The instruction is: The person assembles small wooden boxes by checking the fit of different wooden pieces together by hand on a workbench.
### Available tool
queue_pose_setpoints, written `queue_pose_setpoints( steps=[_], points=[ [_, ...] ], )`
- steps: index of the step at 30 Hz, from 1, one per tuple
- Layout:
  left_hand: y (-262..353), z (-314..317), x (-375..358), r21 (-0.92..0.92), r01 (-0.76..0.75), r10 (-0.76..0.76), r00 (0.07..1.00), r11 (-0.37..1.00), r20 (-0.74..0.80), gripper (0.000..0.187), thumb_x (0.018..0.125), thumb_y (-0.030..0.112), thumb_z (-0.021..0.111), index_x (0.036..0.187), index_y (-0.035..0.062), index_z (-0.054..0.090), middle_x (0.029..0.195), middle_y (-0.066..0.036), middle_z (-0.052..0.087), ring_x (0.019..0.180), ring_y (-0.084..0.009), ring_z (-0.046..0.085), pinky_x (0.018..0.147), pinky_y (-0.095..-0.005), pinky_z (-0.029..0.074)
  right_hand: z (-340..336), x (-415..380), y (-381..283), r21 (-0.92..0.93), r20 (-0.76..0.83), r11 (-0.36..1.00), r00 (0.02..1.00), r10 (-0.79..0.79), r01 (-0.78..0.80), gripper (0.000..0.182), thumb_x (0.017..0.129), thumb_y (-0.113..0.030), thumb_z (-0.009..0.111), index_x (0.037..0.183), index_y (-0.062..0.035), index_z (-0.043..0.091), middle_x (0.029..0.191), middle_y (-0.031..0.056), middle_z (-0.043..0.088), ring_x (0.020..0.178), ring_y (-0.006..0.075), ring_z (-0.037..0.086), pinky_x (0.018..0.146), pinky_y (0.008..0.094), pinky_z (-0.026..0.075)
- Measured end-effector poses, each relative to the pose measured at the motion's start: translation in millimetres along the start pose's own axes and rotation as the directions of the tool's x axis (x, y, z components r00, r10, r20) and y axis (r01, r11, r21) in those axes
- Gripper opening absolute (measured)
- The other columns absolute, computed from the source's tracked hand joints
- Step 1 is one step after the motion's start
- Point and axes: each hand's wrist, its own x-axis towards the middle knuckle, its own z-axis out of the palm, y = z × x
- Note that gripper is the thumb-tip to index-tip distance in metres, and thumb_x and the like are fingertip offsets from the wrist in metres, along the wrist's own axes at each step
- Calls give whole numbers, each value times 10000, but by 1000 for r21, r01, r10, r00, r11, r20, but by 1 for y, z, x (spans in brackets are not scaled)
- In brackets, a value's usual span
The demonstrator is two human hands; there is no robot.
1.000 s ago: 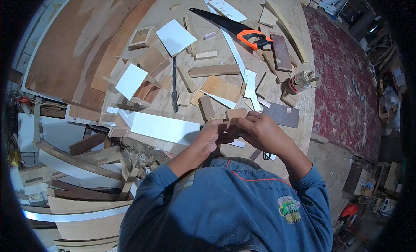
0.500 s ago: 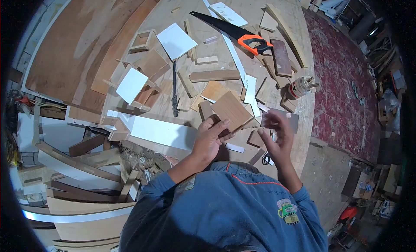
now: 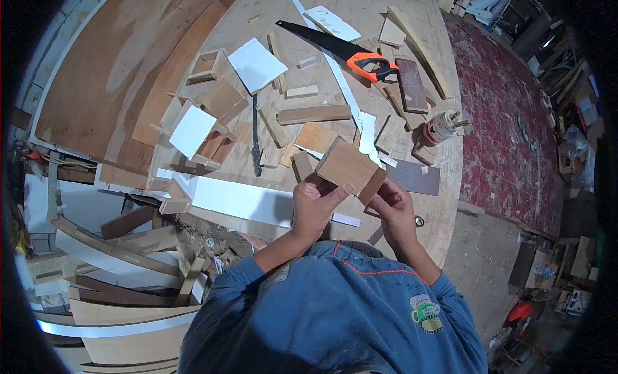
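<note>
1. Through the head camera I see both hands busy with a wooden panel, held just above the near side of the bench
2. The panel looks roughly square from where I sit, mid-brown with fine straight grain; its broad face is turned up towards me, and a thin edge shows along the upper left
3. Along its right side sits a narrower panel, brown as well and set at an angle to the broad face; whether the two are fixed together I cannot tell
4. My view has the left hand clasping the near left corner of the wooden panel, thumb laid over the top; the right hand pinches the lower end of the narrower panel
5. Near the left fingers I find a brown wood block, and near the right hand a dark flat sheet
6. For lettering, I have a bottle with a red-marked label and a blue shirt with a green and yellow patch, both too small for me to read
7. Further off I see a handsaw with a black blade and orange-and-black handle
</note>
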Motion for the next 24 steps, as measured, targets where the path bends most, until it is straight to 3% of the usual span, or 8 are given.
queue_pose_setpoints(
  steps=[5, 24],
  points=[
    [0, 0, 0, 15, 10, -10, 1000, 1000, 12, 264, 800, 59, 688, 1025, -49, 603, 933, -101, 658, 829, -123, 612, 748, -256, 498, 3, 0, -3, -24, -6, 998, 998, -59, 59, 412, 833, -71, 641, 1211, 36, 516, 1087, 87, 610, 988, 153, 575, 850, 284, 462],
    [0, 9, 4, -64, 17, -19, 999, 998, -35, 245, 803, 46, 682, 1021, -35, 606, 945, -82, 650, 846, -111, 597, 767, -245, 476, 0, 6, -7, 41, -33, 999, 999, -17, 19, 480, 806, -56, 670, 1236, 60, 490, 1105, 118, 607, 974, 163, 587, 836, 293, 479]
  ],
)
